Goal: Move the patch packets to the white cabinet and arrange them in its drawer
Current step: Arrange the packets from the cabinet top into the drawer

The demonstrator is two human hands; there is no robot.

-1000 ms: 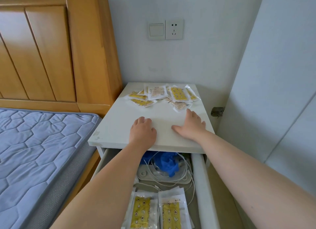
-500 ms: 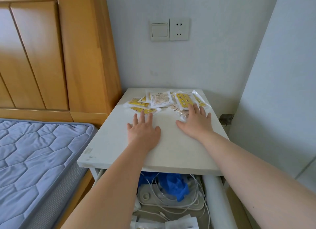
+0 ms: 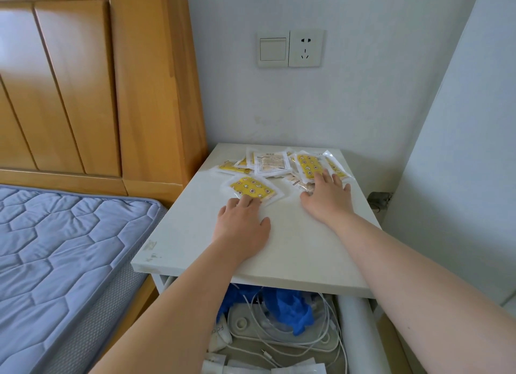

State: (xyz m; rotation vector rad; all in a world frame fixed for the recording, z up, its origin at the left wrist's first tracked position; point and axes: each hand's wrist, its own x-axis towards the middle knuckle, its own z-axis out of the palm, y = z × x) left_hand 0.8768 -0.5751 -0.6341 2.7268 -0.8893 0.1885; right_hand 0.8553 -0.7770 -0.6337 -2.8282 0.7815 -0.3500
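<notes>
Blue mattress (image 3: 55, 248), wooden headboard (image 3: 83, 80) at left. White cabinet (image 3: 293, 250) top: left hand (image 3: 241, 224), fingers straight, tips pressing one yellow packet (image 3: 252, 188); patch packets (image 3: 272, 162) heaped behind; right hand (image 3: 326, 199), fingers spread on them. Open drawer (image 3: 356, 331) below: blue cloth (image 3: 290, 306), white cables (image 3: 315, 343), possibly more packets, cropped.

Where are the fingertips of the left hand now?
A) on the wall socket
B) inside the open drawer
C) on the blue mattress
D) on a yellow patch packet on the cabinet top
D: the left hand lies flat on the cabinet top, its fingertips touching the near edge of a yellow patch packet.
</notes>
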